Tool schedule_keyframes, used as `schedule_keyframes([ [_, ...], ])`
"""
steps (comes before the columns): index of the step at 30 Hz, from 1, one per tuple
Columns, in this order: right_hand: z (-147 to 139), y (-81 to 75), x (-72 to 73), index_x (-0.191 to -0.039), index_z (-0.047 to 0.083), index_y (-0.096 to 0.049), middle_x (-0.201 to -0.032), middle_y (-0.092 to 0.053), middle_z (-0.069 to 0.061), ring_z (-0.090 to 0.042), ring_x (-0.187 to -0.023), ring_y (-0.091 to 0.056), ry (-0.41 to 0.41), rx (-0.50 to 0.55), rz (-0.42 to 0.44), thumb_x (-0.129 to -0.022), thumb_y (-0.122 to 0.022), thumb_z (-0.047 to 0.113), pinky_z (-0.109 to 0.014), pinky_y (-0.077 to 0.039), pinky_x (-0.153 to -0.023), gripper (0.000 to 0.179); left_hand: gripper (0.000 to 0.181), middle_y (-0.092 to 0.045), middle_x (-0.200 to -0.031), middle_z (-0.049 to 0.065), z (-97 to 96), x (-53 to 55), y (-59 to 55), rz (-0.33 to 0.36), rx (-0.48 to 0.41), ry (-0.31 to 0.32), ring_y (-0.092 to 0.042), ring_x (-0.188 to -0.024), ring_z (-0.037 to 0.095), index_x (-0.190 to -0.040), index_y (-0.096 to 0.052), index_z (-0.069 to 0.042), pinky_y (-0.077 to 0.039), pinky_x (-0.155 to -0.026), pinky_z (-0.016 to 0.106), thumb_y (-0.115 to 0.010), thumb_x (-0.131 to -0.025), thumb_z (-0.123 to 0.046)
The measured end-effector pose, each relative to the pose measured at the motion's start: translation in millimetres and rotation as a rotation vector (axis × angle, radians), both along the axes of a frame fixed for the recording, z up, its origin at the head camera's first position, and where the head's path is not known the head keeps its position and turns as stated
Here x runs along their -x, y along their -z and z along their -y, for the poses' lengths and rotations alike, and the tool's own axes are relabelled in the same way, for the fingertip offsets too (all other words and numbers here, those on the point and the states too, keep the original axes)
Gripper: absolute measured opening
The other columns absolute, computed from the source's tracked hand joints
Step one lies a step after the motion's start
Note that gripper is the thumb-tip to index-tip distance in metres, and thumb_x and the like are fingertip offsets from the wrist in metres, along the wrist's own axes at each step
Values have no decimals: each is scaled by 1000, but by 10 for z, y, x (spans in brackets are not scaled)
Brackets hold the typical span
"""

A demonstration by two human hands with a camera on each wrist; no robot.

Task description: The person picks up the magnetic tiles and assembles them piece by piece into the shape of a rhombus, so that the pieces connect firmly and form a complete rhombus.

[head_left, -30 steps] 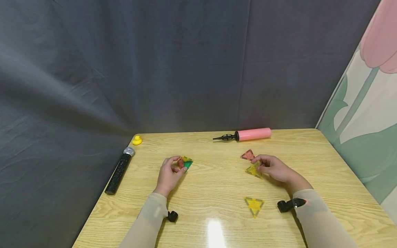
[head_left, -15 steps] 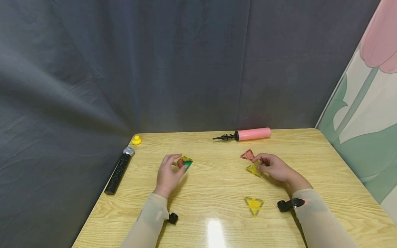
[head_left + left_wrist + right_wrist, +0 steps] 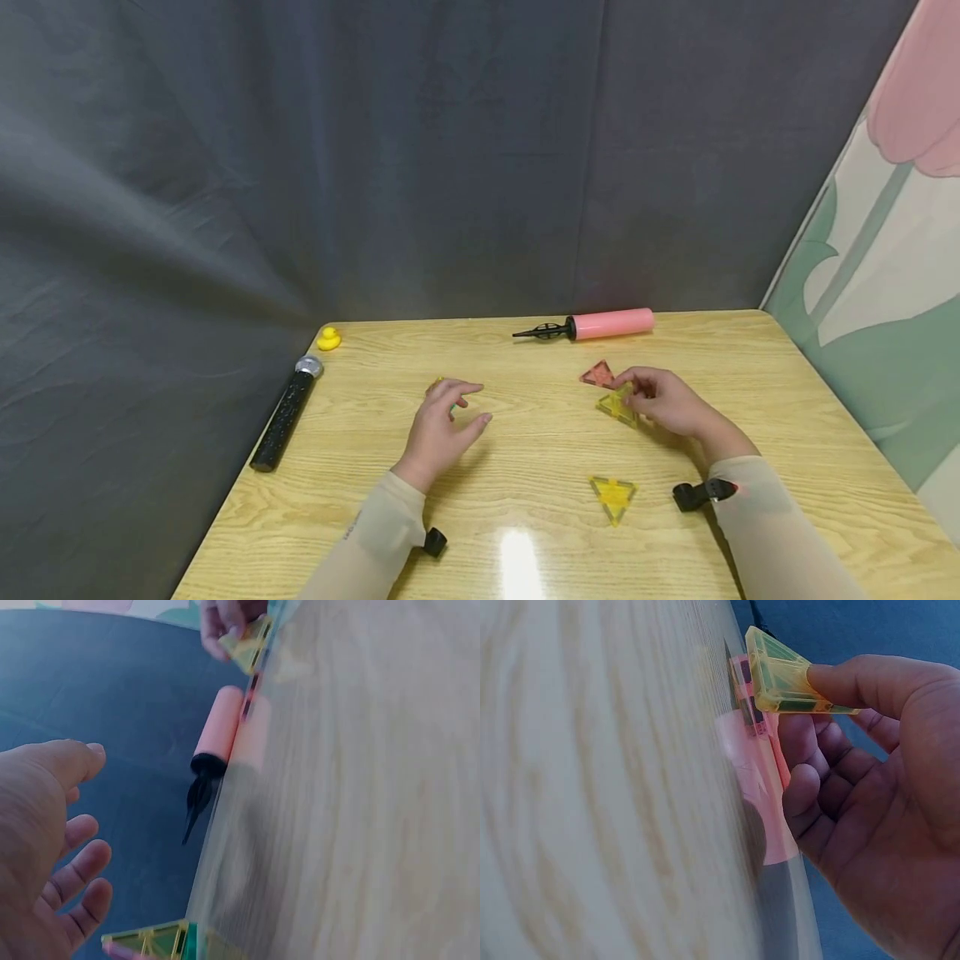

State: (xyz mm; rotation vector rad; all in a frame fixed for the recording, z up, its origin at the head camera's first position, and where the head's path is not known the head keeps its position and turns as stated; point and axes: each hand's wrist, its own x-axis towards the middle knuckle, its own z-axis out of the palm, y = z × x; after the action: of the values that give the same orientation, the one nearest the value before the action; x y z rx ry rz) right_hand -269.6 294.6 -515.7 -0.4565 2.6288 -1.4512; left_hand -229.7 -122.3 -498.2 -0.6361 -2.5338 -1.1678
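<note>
My left hand (image 3: 435, 437) hovers over the table with fingers spread and nothing in its grasp. Behind it, mostly hidden in the head view, stands a small cluster of yellow, green and reddish triangular magnetic tiles (image 3: 154, 939); the left wrist view catches its top at the bottom edge. On the other side, my right hand (image 3: 663, 406) pinches a yellow triangular magnetic tile (image 3: 780, 675) between thumb and fingers, tilted up. A red triangular tile (image 3: 597, 374) lies flat just beyond it. Nearer the front is another yellow triangular tile (image 3: 613, 498), lying flat.
A pink hand pump (image 3: 611, 324) with a black nozzle lies along the back edge of the wooden table (image 3: 517, 467). At the left edge are a black microphone (image 3: 283, 418) and a yellow rubber duck (image 3: 328, 339). A dark curtain (image 3: 465, 158) hangs behind.
My left hand has let go of the tile cluster, opened its fingers and moved right. The right hand keeps its pinch on the yellow tile, shifted only slightly.
</note>
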Motion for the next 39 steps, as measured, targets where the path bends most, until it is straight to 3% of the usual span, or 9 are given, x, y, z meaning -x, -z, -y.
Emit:
schedule_keyframes([
  [5,5,-33,8,-124,8,-72,-89,-56,-11,-22,-70,-49,15,-35,-36,-100,-69,4,-30,-43,-54,25,43,-61,-128,-12,-135,-63,-6,-14,54,66,-60,-104,12,-135,-68,-27,-52,-75,29,-81,-94,-32],
  [10,-10,-73,-6,-125,7,-71,-90,-55,-11,-23,-71,-50,47,-35,-29,-99,-70,4,-29,-43,-52,26,44,-61,-128,-11,-284,-132,-4,13,81,140,-62,-106,16,-138,-67,-28,-54,-76,28,-80,-96,-35],
  [20,-91,-125,-15,-126,7,-71,-93,-58,-12,-26,-78,-53,74,-41,-37,-98,-72,6,-29,-45,-55,28,46,-62,-129,-7,-580,-227,36,27,164,251,-63,-108,20,-139,-67,-26,-53,-88,28,-79,-96,-37],
  [26,-123,-179,-29,-125,4,-70,-93,-60,-12,-26,-82,-54,83,-52,-59,-98,-73,6,-29,-46,-61,28,52,-60,-130,-5,-751,-293,24,75,231,334,-61,-115,14,-144,-63,-23,-51,-98,27,-78,-96,-39],
  [33,-172,-228,-61,-119,6,-72,-94,-63,-12,-26,-84,-55,91,-55,-52,-95,-78,7,-29,-47,-62,25,52,-56,-132,-15,-927,-342,66,63,351,407,-54,-121,3,-144,-62,-31,-46,-103,22,-77,-96,-44],
  [39,-219,-236,-56,-118,5,-72,-92,-63,-13,-25,-81,-55,92,-44,-52,-94,-77,5,-29,-48,-60,25,54,-54,-137,-16,-1070,-397,74,61,444,485,-51,-126,3,-145,-61,-34,-43,-106,22,-77,-95,-47],
])
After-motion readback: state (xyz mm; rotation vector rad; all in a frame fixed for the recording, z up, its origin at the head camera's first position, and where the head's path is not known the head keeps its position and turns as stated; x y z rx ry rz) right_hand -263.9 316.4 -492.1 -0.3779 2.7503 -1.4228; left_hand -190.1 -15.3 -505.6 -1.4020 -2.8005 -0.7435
